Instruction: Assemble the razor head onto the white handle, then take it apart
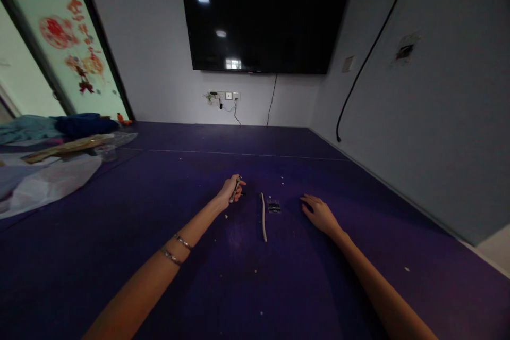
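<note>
My left hand (230,190) is closed round a slim dark and silver hand tool (236,189); its exact kind is too small to make out. Right of that hand, a short whitish piece of cable or tube (263,218) lies lengthwise on the purple surface (239,287), darker at its far end. Close beside it is a small dark rectangular piece (274,206) with clear edges. My right hand (319,214) rests palm down to the right of these, fingers stretched out and loosely apart, holding nothing and touching neither item.
Small white scraps (407,269) are scattered about. At the left lie a white plastic sheet (51,186), a wooden piece (71,147) and blue cloth (85,125). A black cable (370,53) hangs down the right wall. A television (266,16) is mounted above wall sockets (228,95).
</note>
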{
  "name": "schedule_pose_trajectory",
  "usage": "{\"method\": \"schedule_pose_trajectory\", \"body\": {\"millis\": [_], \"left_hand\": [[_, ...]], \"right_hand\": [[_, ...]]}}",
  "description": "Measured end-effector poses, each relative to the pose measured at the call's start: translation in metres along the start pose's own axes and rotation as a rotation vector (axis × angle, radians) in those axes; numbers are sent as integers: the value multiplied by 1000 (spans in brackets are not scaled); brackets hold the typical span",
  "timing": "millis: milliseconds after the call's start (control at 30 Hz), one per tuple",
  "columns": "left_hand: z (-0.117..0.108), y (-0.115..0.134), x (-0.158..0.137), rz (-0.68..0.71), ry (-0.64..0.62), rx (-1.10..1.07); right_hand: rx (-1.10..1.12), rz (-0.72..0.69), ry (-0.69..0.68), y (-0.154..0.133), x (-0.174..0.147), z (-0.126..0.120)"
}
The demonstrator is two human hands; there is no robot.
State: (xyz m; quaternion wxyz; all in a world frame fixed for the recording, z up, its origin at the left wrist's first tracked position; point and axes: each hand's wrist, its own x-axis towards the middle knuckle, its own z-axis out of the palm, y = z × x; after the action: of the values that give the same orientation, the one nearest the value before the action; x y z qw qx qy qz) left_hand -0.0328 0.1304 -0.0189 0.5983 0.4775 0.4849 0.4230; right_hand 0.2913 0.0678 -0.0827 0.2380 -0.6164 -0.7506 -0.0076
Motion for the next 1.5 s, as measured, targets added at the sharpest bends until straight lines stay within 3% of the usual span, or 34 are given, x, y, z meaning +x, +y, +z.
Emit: {"method": "schedule_pose_trajectory", "body": {"millis": [333,600,767,933,1033,1300,1500], "left_hand": [[20,11,-14,278,-18,-48],[27,19,-31,257,-90,30],[30,21,-41,312,-156,87],[36,20,-48,364,-213,96],[40,21,-52,387,-224,94],[47,22,-58,393,-277,55],[50,29,-66,422,-280,15]], "right_hand": [[-1,35,-23,-2,0,0],[-30,-18,18,-6,-2,-7],[-50,-6,56,-54,-5,-29],[-59,29,-180,-128,-14,-30],[-68,17,-264,-155,-16,-20],[-173,51,-284,-171,-10,-6],[-143,77,-281,-165,-14,-14]]}}
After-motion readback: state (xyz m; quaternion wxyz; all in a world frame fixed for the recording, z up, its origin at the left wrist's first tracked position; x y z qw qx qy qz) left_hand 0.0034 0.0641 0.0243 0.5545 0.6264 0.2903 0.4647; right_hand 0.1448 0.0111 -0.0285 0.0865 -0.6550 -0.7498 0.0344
